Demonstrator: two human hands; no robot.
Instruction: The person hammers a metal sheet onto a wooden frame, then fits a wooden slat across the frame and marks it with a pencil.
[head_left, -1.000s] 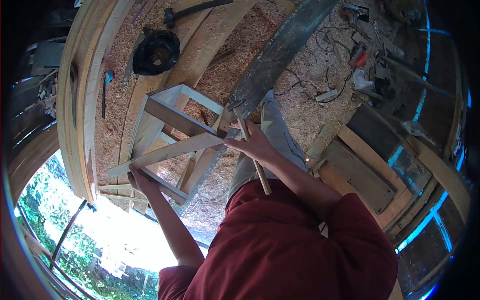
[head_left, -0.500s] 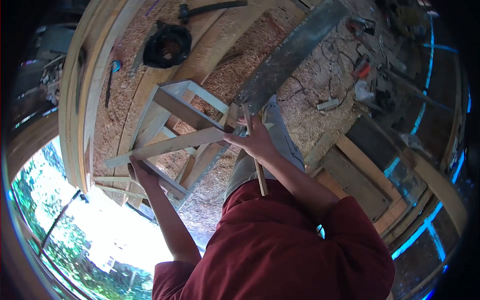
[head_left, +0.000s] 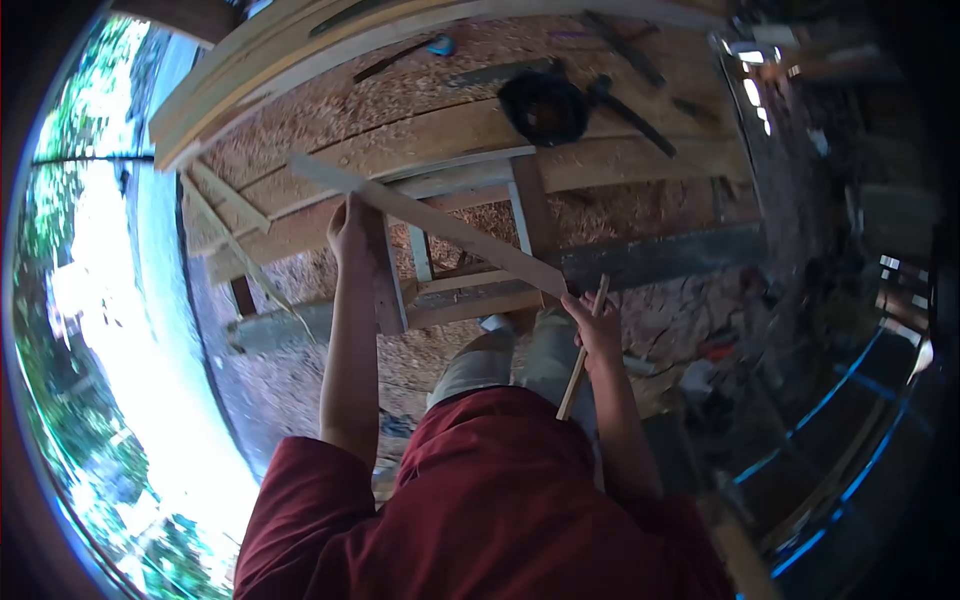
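Left hand: fingers are wrapping around the upper part of a diagonal wooden slat, clamped on it near its far-left end.
Right hand: fingers are closing around a thin wooden stick, which is running from above the knuckles down toward the person's lap; the hand is sitting just beside the slat's lower end.
Slat: lying tilted across a small wooden frame, touching its top rails.
Frame: standing on the shaving-covered floor, in front of the person's knees.
Beyond: a black round object is resting on wide planks behind the frame, with a long dark tool just beside it.
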